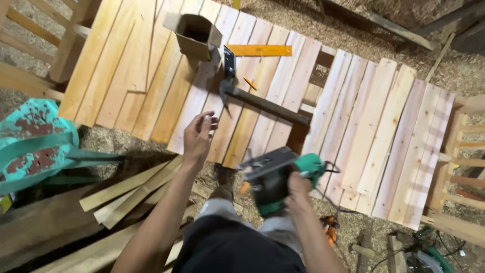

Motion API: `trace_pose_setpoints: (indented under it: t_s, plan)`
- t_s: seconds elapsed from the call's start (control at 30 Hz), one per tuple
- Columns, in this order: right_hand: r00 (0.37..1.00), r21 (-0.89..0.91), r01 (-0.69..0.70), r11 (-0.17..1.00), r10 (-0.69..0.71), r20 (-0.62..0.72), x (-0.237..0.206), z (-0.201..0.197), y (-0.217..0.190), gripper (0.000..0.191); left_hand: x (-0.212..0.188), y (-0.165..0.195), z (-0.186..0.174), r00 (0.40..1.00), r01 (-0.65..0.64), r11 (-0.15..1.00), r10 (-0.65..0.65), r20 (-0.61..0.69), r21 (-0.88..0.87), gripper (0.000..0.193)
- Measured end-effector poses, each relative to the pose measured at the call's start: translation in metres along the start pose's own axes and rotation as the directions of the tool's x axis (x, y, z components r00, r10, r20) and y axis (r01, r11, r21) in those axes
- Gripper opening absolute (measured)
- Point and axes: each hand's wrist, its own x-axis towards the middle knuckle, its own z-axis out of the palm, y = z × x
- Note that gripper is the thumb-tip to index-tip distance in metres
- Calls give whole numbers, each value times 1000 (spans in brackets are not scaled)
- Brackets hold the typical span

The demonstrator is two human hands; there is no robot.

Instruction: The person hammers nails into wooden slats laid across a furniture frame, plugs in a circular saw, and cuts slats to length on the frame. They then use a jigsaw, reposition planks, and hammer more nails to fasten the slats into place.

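My right hand (298, 189) grips a green and black jigsaw (275, 179) with its metal base plate turned up, held over the near edge of a panel of pale wooden slats (151, 65). My left hand (198, 135) hovers at the near edge of that panel, fingers loosely curled, holding nothing that I can see. Just beyond it a hammer (262, 103) lies across the slats, with a black square (230, 63) and a small orange pencil (249, 83) close by.
An open cardboard box (194, 34) and a yellow ruler (260, 50) lie further back. A second slat panel (384, 131) sits to the right. Loose planks (129, 194) lie on the sawdust floor; a turquoise container (35, 141) stands at left. Wooden frames flank both sides.
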Motion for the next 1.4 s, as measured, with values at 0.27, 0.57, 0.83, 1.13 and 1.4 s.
trace_pose_setpoints:
  t_s: [0.27,0.57,0.83,1.13,1.4]
  plan:
    - [970,67,-189,980,197,-140,-57,185,23,53,2,23,-41,972,-202,979,205,-111,35,27]
    - [974,-153,-214,965,200,-103,-62,240,8,47,-2,31,0,973,-230,967,228,28,112,29]
    - [890,-587,237,774,69,450,-31,120,-18,31,-10,-2,83,954,-205,977,185,237,63,29]
    - [731,-770,400,497,-680,-60,71,-121,-79,51,-60,-53,200,851,-352,829,89,518,434,35]
    - [796,-946,202,255,-606,7,109,-154,-114,79,-80,-86,232,623,-782,10,-20,782,624,20]
